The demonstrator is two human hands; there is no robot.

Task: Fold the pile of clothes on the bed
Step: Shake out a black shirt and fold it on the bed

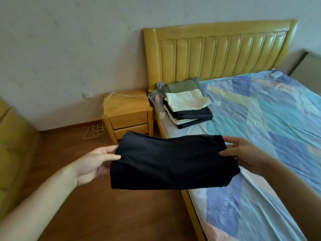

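Note:
A folded black garment [173, 160] hangs in the air over the bed's left edge and the floor. My left hand [97, 162] pinches its left side, thumb on top. At the garment's right side my right hand [246, 153] grips it with curled fingers. Near the headboard a stack of folded clothes [187, 108] lies on the bed [269, 119], with a cream piece on top and dark and white pieces beneath. Behind the stack sits a green and grey folded item [182, 85].
A wooden nightstand [128, 115] stands left of the bed, with a white cable [94, 131] trailing onto the wooden floor [104, 206]. The yellow padded headboard [220, 53] is against the wall. A yellow piece of furniture [13, 145] fills the left edge.

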